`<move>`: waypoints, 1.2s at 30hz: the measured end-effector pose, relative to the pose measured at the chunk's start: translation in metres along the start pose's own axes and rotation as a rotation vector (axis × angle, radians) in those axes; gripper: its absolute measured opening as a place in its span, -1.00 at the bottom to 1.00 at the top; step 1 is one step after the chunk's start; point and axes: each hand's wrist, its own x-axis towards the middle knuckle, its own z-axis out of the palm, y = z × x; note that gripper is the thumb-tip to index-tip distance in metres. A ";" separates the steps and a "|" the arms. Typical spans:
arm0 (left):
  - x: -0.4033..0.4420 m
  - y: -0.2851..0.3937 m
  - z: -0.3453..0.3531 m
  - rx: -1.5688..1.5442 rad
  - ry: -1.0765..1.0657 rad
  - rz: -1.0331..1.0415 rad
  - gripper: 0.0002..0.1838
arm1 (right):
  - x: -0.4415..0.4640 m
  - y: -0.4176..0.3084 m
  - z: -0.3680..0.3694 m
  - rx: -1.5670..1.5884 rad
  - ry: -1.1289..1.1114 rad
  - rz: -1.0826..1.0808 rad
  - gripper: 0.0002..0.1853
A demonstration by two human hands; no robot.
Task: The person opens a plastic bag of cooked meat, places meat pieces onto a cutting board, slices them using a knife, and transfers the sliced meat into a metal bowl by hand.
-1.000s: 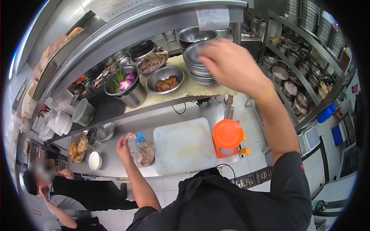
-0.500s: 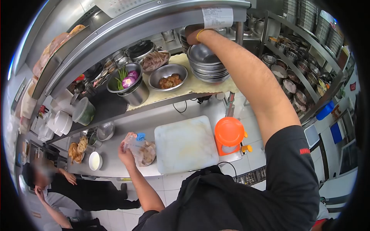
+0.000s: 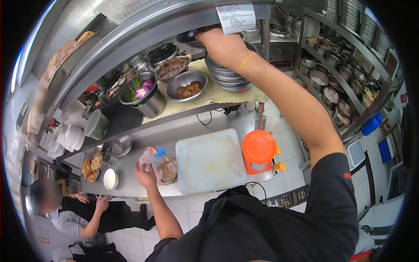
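Note:
My left hand (image 3: 145,175) is closed at the gathered neck of a clear plastic bag (image 3: 166,171). Pale, meat-like pieces show inside the bag, and a bit of blue (image 3: 159,152) is at its top. The bag rests on the steel counter, left of a white cutting board (image 3: 211,160). Stretched up to the shelf, my right hand (image 3: 223,47) is above a stack of metal bowls (image 3: 229,76), under a hanging paper ticket (image 3: 236,18). A dark rounded thing (image 3: 188,36) is at its curled fingers, too hidden to name.
On the shelf stand a metal bowl of browned pieces (image 3: 201,78) and a bowl with green beans and purple onion (image 3: 142,91). An orange scale (image 3: 259,147) sits right of the board. A co-worker (image 3: 74,218) stands at lower left. A steel rail crosses overhead.
My right hand has drawn back and left from behind the bowl stack, with the dark thing now at its fingers. My left hand stays at the bag. The co-worker's hand has lowered from the head.

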 end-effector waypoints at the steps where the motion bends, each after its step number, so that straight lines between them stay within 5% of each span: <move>1: 0.002 -0.001 -0.004 -0.045 -0.008 0.054 -0.68 | -0.013 -0.011 -0.016 0.037 -0.023 0.014 -0.72; 6: 0.010 -0.026 0.001 -0.183 -0.155 0.169 -0.66 | -0.059 -0.017 -0.044 0.008 0.217 -0.231 -0.80; 8: 0.003 -0.004 -0.010 -0.211 -0.153 0.007 -0.50 | -0.077 -0.021 -0.054 0.053 0.301 -0.337 -0.84; 10: -0.007 0.001 0.002 -0.139 0.103 -0.082 -0.13 | -0.097 -0.028 -0.071 0.146 0.311 -0.409 -0.85; 12: -0.009 0.005 0.003 -0.154 0.179 -0.252 -0.04 | -0.122 -0.040 -0.091 0.258 0.215 -0.435 -0.84; 14: -0.005 -0.025 0.028 -0.125 0.156 -0.332 -0.07 | -0.148 -0.047 -0.101 0.371 0.037 -0.433 -0.82; 17: 0.006 -0.025 -0.001 -0.414 -0.376 -0.581 -0.49 | -0.174 -0.054 -0.098 0.535 -0.255 -0.398 -0.82; 18: 0.002 -0.029 -0.003 -0.530 -0.366 -0.605 -0.57 | -0.183 -0.061 -0.087 0.610 -0.343 -0.362 -0.83; 23: 0.005 -0.045 -0.008 -0.971 -0.384 -0.605 -0.80 | -0.207 -0.101 0.031 0.743 -0.618 -0.196 -0.82; 28: 0.009 -0.066 -0.006 -1.243 -0.508 -0.697 -0.66 | -0.200 -0.160 0.216 0.589 -0.512 -0.054 -0.82; 32: 0.004 -0.086 0.014 -1.792 -0.656 -0.703 -0.51 | -0.169 -0.224 0.338 0.368 -0.488 -0.010 -0.83; 36: 0.021 -0.078 -0.015 -1.779 -0.740 -0.766 -0.56 | -0.148 -0.274 0.421 0.250 -0.538 -0.017 -0.83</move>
